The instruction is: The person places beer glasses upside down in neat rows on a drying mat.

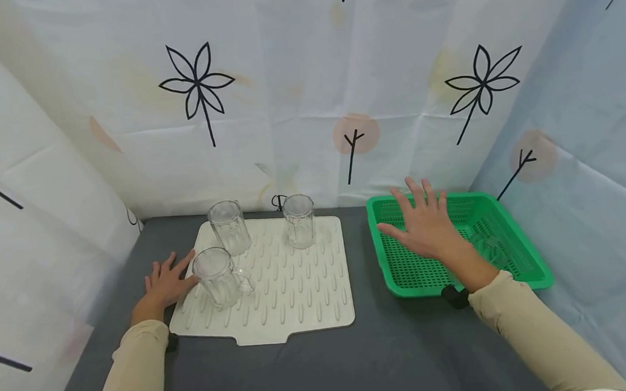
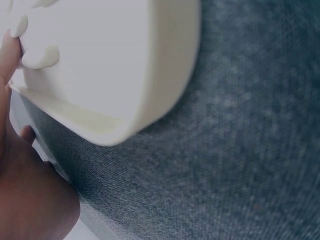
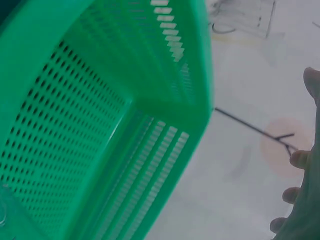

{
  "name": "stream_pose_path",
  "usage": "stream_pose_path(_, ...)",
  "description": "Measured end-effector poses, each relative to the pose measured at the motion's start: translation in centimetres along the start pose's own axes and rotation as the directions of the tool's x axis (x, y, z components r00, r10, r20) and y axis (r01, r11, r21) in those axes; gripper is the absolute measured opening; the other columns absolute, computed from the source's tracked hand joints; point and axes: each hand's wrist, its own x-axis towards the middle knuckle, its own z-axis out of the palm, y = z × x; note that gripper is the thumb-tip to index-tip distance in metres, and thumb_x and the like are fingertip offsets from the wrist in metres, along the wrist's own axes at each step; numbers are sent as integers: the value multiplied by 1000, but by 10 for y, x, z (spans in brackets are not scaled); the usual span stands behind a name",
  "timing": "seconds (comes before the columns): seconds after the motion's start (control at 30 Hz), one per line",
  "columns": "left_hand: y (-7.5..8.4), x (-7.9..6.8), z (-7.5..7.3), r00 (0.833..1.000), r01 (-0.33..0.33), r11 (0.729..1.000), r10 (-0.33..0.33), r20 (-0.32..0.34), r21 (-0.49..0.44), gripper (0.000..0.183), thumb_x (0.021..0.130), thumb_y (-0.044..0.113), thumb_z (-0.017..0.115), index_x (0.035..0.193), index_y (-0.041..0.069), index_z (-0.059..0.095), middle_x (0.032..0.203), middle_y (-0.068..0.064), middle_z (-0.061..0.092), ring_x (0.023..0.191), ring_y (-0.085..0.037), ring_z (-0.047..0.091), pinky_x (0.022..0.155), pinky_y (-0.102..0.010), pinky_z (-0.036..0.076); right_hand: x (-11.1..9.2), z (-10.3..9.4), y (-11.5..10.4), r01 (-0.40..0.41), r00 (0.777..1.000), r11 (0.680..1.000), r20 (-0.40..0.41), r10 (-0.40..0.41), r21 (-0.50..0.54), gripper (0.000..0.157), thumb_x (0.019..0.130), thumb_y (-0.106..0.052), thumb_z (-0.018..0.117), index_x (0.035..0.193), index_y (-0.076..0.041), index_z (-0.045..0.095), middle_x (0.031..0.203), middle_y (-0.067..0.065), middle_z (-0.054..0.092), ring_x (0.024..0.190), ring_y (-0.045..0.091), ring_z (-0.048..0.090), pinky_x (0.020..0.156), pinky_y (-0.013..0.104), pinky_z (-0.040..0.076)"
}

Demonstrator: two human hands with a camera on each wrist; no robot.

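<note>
Three clear glass mugs stand on a cream drying mat with raised ridges (image 1: 294,312): one at the front left (image 1: 222,280), one at the back left (image 1: 230,228), one at the back middle (image 1: 300,223). My left hand (image 1: 165,283) rests at the mat's left edge, fingers spread, its fingertips close to the front mug. In the left wrist view the fingers reach over the mat's rim (image 2: 100,137). My right hand (image 1: 426,227), fingers spread and holding nothing, hovers over a green plastic basket (image 1: 517,229). Inside the basket's right part lies a clear glass item (image 1: 491,249), partly hidden by the forearm.
A dark grey cloth (image 1: 325,370) covers the table. White printed fabric (image 1: 284,100) hangs behind the table and along both sides, close to the basket's right rim. The mat and the basket stand apart, with a strip of table between them.
</note>
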Motion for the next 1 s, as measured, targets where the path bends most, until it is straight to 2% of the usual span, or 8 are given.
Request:
stream_pose_path(0.37,-3,2,1,1000,4,1000,-4,4,-13,76,103,41,55,165,23,15,168,-30,-6,149,-64,-18,115,-79,-12,-23,-6,53,-62,998,997,23,63,-47,88,98,-65,52,162,-12,24,168,28,7,152,58,6,113,84,3)
stream_pose_path(0.63,-2,1,0,1000,10,1000,-9,23,-19,76,103,41,54,165,23,14,168,-30,-8,148,-63,-21,114,-79,-14,-39,-5,81,-95,995,995,35,97,-40,92,96,-69,51,162,-11,25,167,30,8,148,62,9,111,85,6)
stream_pose_path(0.77,-2,1,0,1000,12,1000,-11,19,-21,76,103,41,54,165,22,14,168,-30,-8,148,-63,-21,115,-79,-14,-47,-6,94,-84,996,995,36,86,-46,90,97,-68,52,162,-12,24,167,30,10,148,63,11,110,85,12)
stream_pose_path(1.0,-1,-2,0,1000,-2,999,2,4,-37,76,103,42,54,165,21,15,168,-30,-7,148,-63,-22,115,-78,-15,-60,-3,115,-36,998,995,41,40,-96,90,95,-66,56,161,-12,27,162,34,21,147,57,20,115,74,20)
